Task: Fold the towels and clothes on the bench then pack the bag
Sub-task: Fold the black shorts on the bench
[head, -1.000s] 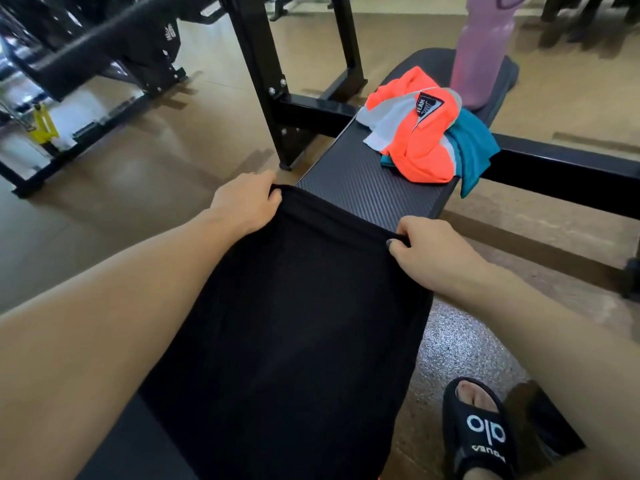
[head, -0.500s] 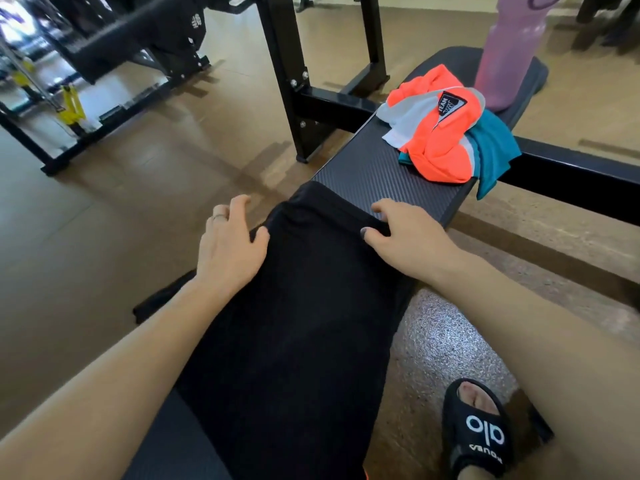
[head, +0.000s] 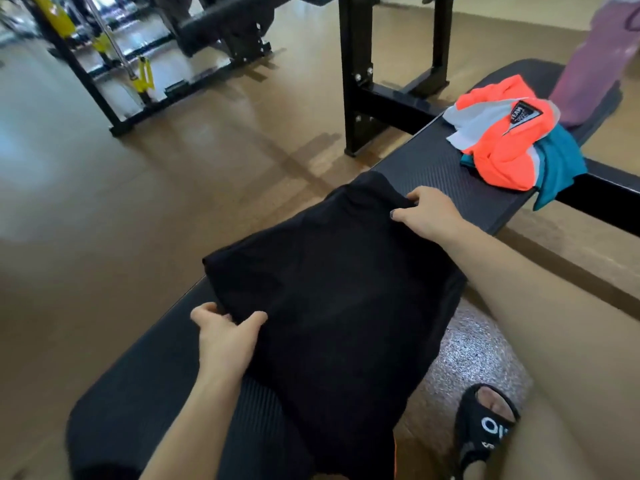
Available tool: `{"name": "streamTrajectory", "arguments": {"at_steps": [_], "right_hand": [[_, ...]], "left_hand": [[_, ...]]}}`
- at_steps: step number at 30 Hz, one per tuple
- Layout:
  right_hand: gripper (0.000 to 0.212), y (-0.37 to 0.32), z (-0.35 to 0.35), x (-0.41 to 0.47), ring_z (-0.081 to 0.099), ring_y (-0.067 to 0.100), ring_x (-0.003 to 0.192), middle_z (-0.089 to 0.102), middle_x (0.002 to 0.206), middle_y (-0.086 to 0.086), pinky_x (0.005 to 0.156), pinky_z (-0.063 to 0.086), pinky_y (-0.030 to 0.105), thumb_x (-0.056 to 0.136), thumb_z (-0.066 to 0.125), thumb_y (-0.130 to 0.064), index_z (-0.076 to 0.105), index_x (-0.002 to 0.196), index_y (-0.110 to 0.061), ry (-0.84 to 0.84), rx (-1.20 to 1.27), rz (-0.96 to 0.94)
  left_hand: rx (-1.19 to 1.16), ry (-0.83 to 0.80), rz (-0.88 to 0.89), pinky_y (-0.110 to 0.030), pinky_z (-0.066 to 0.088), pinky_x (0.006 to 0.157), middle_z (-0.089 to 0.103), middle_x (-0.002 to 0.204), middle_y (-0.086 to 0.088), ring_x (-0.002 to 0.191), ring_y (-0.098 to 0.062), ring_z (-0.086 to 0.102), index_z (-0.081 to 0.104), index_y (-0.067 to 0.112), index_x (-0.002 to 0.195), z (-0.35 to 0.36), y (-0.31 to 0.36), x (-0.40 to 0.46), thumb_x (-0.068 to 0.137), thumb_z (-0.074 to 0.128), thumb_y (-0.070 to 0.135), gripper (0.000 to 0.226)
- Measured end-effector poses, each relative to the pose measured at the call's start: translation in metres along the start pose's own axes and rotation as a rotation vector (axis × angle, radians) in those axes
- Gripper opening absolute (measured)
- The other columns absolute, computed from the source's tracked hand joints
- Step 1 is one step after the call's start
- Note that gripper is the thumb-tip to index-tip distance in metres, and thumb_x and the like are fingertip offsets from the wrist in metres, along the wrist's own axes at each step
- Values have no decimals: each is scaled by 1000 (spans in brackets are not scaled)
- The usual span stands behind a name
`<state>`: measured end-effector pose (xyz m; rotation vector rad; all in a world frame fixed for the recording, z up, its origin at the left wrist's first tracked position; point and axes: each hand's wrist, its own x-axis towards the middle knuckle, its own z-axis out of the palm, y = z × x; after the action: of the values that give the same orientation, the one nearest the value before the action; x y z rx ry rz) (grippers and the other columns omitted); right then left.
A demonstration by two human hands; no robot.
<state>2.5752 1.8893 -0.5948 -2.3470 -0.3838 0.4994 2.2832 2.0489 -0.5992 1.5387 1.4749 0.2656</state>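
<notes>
Black garment point(head: 332, 299) now lies across the bench point(head: 450, 168) as a shorter, doubled panel — a second ago both my hands held its far edge stretched flat; since then that edge has come back toward me. First fold looks made.

Left hand point(head: 225, 336) pinches the near left corner, thumb on top of the cloth. Right hand point(head: 427, 211) grips the far right corner, fingers curled into the fabric. Hands well apart, at opposite corners.

Judgement: one more fold needed before this piece is compact.

Still unfolded — orange and grey top point(head: 502, 140) bunched over a teal cloth point(head: 561, 161) further along the bench. Purple bag point(head: 595, 64) stands beyond them, blurred. Right edge of the garment overhangs the bench above my sandal point(head: 485, 427); could slip.
</notes>
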Motion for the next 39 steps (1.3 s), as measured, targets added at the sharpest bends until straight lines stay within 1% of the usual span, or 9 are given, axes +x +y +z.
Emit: {"name": "streamTrajectory", "arguments": {"at_steps": [5, 8, 13, 19, 24, 28, 32, 36, 39], "right_hand": [[30, 0, -1, -8, 59, 23, 95, 66, 106, 5, 82, 47, 33, 85, 72, -29, 67, 107, -9, -21, 105, 42], [32, 1, -3, -16, 65, 28, 95, 69, 103, 10, 93, 55, 47, 83, 74, -30, 70, 103, -6, -29, 211, 73], [35, 1, -10, -26, 65, 23, 98, 68, 109, 2, 92, 54, 42, 79, 78, -34, 69, 106, -13, 8, 277, 56], [29, -19, -20, -42, 64, 19, 100, 67, 110, 0, 89, 52, 36, 79, 80, -26, 62, 102, -24, 6, 501, 8], [16, -74, -46, -38, 66, 16, 83, 70, 88, 1, 57, 50, 21, 78, 81, -20, 71, 91, -15, -63, 448, -41], [23, -139, -68, -29, 68, 20, 100, 72, 100, 0, 80, 57, 35, 80, 79, -26, 72, 100, -16, -103, 520, -74], [9, -184, -86, -39, 64, 14, 89, 68, 92, -4, 74, 48, 28, 79, 77, -26, 71, 83, -21, -43, 653, -182], [46, -154, -78, -51, 65, 23, 108, 68, 119, 6, 95, 53, 34, 68, 80, -26, 69, 111, -11, -109, 654, -205], [35, -96, -46, -64, 69, 13, 83, 74, 92, 3, 75, 54, 24, 75, 70, -1, 65, 110, -2, -166, 532, -187]], "left_hand": [[-295, -190, -131, -41, 61, 80, 78, 102, -8, 91, -25, 76, 70, 4, 110, 2, 5, -4, 86, 74, 18, 27], [-484, -341, -200, -39, 57, 83, 77, 111, -8, 100, -24, 75, 68, 8, 120, 2, 7, -8, 100, 60, 15, 24], [-553, -386, -199, -44, 55, 92, 73, 123, -2, 111, -23, 70, 62, 22, 131, -16, 17, -9, 105, 51, 28, 28], [-485, -324, -158, -38, 56, 83, 70, 127, -4, 108, -21, 69, 57, 18, 138, -49, 37, -2, 104, 54, 29, 35], [-447, -212, -91, -37, 55, 69, 73, 114, -10, 98, -25, 71, 64, 9, 124, -91, 91, 13, 101, 61, 29, 31], [-445, -160, 51, -35, 57, 74, 73, 113, -7, 98, -22, 72, 67, 11, 119, -132, 141, 21, 100, 62, 29, 27], [-506, -118, 271, -32, 57, 72, 73, 110, -2, 99, -17, 73, 63, 22, 121, -166, 171, 14, 104, 52, 30, 22], [-513, -124, 358, -43, 60, 78, 69, 120, 2, 105, -20, 70, 58, 30, 117, -174, 141, -5, 105, 48, 30, 16], [-463, -134, 310, -47, 61, 78, 70, 116, -2, 106, -25, 70, 55, 22, 108, -150, 74, -16, 107, 47, 28, 10]]}}
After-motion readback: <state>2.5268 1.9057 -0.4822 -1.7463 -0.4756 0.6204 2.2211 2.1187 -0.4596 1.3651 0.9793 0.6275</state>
